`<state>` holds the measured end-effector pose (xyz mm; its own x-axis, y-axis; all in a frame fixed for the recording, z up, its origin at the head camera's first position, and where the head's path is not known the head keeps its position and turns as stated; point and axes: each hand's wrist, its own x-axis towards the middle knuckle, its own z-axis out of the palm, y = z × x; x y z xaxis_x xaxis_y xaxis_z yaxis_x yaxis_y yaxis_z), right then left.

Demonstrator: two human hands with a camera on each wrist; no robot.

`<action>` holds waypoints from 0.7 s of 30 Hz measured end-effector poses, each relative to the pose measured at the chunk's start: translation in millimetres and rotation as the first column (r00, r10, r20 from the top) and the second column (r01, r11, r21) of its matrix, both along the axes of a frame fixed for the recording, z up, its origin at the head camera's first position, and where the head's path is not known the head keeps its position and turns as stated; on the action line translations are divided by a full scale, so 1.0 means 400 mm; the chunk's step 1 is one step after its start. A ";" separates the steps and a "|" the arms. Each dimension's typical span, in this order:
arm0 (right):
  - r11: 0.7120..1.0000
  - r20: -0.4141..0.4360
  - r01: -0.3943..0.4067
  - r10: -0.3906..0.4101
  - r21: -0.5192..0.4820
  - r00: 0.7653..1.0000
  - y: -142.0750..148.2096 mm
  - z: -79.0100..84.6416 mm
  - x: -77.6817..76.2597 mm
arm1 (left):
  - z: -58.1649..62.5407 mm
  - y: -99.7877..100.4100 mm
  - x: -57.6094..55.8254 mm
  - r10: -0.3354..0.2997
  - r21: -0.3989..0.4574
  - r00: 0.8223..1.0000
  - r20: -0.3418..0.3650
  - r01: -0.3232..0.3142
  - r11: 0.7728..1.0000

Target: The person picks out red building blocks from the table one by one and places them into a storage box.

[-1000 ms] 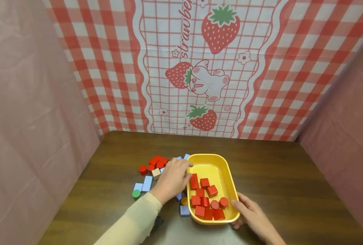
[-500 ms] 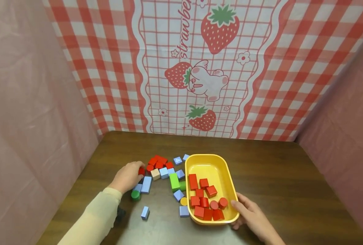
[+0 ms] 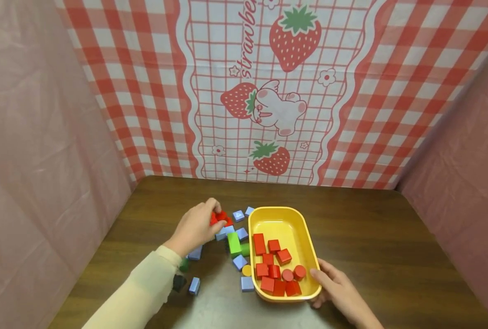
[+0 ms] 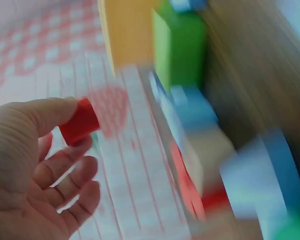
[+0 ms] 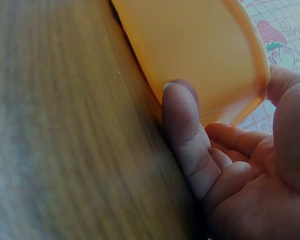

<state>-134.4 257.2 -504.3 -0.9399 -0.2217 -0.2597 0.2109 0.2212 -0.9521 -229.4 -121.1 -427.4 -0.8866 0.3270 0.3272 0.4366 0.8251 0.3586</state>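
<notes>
My left hand (image 3: 194, 228) is raised over the blocks left of the tray. Between its thumb and forefinger it pinches a red cylinder block (image 4: 80, 121); the other fingers curl loosely. Below and beyond it lie more red blocks (image 3: 221, 215), partly hidden by the hand. At the near right corner of a yellow tray (image 3: 310, 242), my right hand (image 3: 340, 290) grips with the thumb at the rim and fingers against the outer wall (image 5: 200, 60). Several red blocks (image 3: 274, 272), cubes and cylinders among them, fill the tray's near half.
Between hand and tray lie a green block (image 3: 234, 244), several blue blocks (image 3: 240, 262) and a yellow round block (image 3: 246, 270). A small blue block (image 3: 194, 286) lies apart, nearer the front. A checked strawberry cloth (image 3: 268, 114) hangs behind the wooden table (image 3: 371, 237).
My left hand first moved left from the tray's edge to the red cylinder block, then picked it up and came back rightward with it. The right hand and tray stay in place.
</notes>
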 end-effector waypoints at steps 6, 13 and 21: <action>0.999 -0.017 -0.011 0.011 -0.037 1.000 0.001 0.001 0.003 | -0.002 0.150 -0.009 -0.155 -0.021 0.988 0.016 0.155 0.988; 0.998 -0.034 -0.034 0.032 -0.049 0.999 0.002 -0.005 0.005 | -0.037 0.261 -0.028 -0.187 0.020 0.975 0.123 0.186 0.982; 0.998 -0.034 -0.036 0.034 -0.059 0.999 0.004 -0.002 0.004 | -0.086 0.311 -0.039 -0.165 -0.127 0.986 0.013 0.165 0.978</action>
